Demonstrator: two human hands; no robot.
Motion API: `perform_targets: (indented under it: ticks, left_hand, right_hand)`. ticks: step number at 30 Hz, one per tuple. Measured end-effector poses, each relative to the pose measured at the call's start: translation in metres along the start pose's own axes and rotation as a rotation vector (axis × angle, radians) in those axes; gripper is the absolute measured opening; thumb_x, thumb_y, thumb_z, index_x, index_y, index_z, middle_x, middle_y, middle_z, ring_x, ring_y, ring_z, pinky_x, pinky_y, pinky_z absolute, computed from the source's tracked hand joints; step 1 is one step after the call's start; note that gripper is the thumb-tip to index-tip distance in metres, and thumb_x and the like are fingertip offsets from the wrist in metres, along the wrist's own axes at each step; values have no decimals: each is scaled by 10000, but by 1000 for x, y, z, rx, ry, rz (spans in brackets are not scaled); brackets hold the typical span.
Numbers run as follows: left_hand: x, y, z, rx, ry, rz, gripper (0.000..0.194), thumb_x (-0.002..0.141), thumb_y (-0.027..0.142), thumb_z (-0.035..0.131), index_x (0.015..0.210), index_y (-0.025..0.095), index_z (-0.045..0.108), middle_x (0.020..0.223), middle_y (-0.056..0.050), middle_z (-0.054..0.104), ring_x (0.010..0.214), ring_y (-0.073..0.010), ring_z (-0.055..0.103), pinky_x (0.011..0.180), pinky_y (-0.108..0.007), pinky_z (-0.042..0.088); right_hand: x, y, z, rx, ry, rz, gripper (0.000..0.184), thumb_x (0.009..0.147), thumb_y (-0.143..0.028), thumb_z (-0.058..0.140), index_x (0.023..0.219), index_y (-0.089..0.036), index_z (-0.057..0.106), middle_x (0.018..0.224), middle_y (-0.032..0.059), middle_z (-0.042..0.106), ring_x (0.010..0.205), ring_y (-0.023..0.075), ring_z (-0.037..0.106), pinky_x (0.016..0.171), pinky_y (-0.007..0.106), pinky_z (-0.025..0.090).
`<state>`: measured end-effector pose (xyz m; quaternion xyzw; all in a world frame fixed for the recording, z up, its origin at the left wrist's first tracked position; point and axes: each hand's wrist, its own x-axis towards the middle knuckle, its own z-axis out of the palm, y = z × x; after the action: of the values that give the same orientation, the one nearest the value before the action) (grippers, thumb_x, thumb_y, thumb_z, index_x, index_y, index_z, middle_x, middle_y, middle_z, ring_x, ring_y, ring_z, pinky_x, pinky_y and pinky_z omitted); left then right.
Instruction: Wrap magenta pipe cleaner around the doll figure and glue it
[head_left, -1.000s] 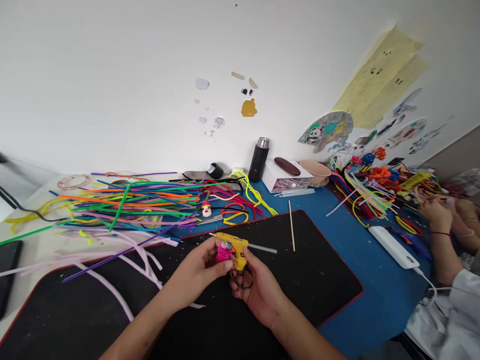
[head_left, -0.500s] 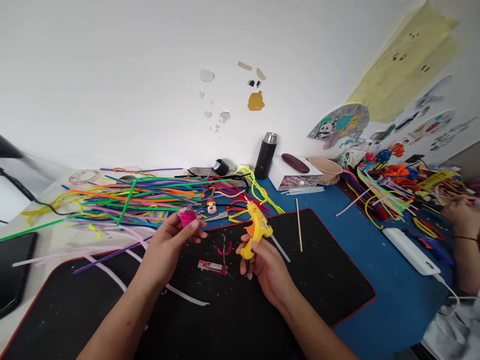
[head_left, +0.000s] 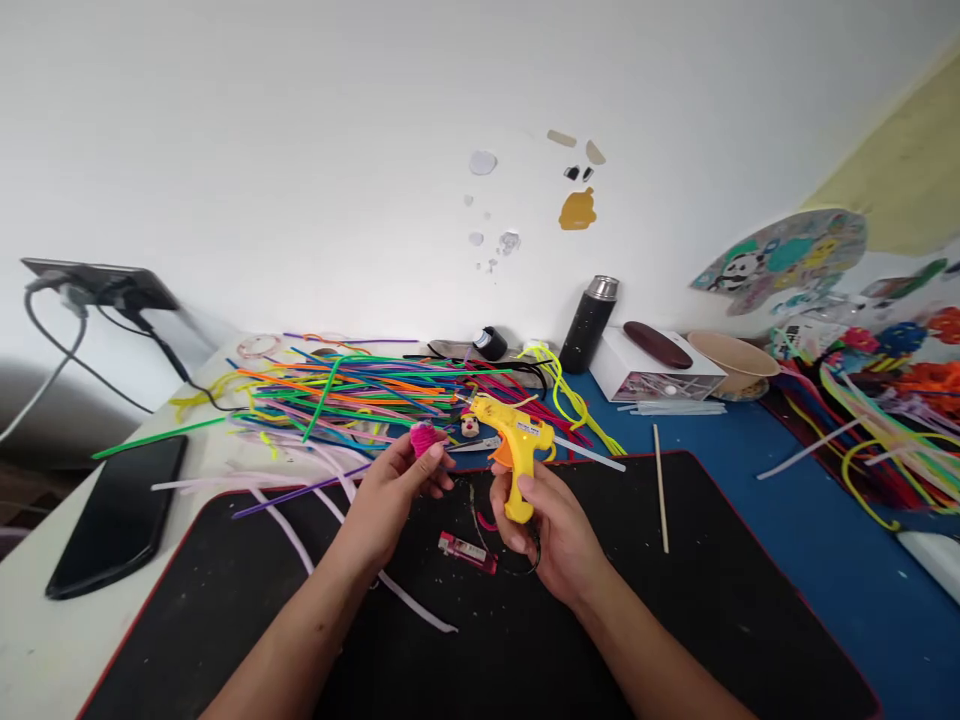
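Observation:
Between the thumb and fingers of my left hand (head_left: 397, 490) is a small pink coil of pipe cleaner (head_left: 426, 437). My right hand (head_left: 553, 520) grips a yellow hot glue gun (head_left: 517, 440) by its handle, with the nozzle pointing up and left above the coil. A clear glue stick (head_left: 592, 455) sticks out of the gun's back end. Below and between the hands, a pink lighter (head_left: 469, 552) lies on the black mat (head_left: 615, 640). Behind the nozzle sits a small doll-like head (head_left: 470, 426), beside scissors (head_left: 480, 444) partly hidden by the gun.
Many coloured pipe cleaners (head_left: 360, 390) spread across the back left. A black phone (head_left: 124, 515) lies at left. A wooden stick (head_left: 661, 490) rests on the mat's right side. Along the wall stand a black flask (head_left: 589, 325), a white box (head_left: 652, 375) and a beige bowl (head_left: 733, 362).
My hands have drawn apart, separating the pink coil from the glue gun. The gun tilted upright, then its nozzle swung back left. The view has turned left; the lighter has come into sight.

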<state>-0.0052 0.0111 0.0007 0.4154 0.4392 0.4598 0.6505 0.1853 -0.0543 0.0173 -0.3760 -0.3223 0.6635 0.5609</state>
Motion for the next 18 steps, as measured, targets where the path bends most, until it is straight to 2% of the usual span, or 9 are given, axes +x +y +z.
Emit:
perform_targets:
  ticks: [4,7,10,12,18]
  left_hand:
    - [2,-4,-1,-13,-1,4,574,739,620,893,1077,181,743,855,-25,732,669,-164,658,623,-277,496]
    - [3,-7,-1,2,-20,5,500,782,605,867,1003,179,724,847,-28,729,667,-160,646,633,-278,490]
    - [3,-7,-1,45,-23,20,480,809,613,838,976,183,705,822,-25,722,666,-162,631,632,-278,479]
    - [3,-6,-1,103,-17,44,484,820,634,816,968,189,696,779,-15,709,654,-165,614,630,-282,474]
    - [0,-3,2,326,34,140,473,853,683,740,898,219,658,673,35,612,635,-182,585,640,-299,464]
  right_hand:
    - [6,-19,8,-31,-122,-21,385,879,-490,781,1078,-170,704,784,29,712,436,106,557,400,218,311]
    - [13,-26,14,37,-150,-39,490,861,-529,812,1178,-168,713,745,21,719,433,118,583,394,213,344]
    - [21,-18,20,93,-130,-14,375,895,-505,804,1034,-168,717,562,-46,604,383,99,512,385,197,341]
    - [25,-8,21,78,-137,22,366,913,-513,796,934,-160,698,503,-67,542,362,85,469,385,192,339]
    - [27,12,3,-89,-82,11,481,899,-633,779,915,-164,673,522,-47,586,369,114,539,382,202,365]
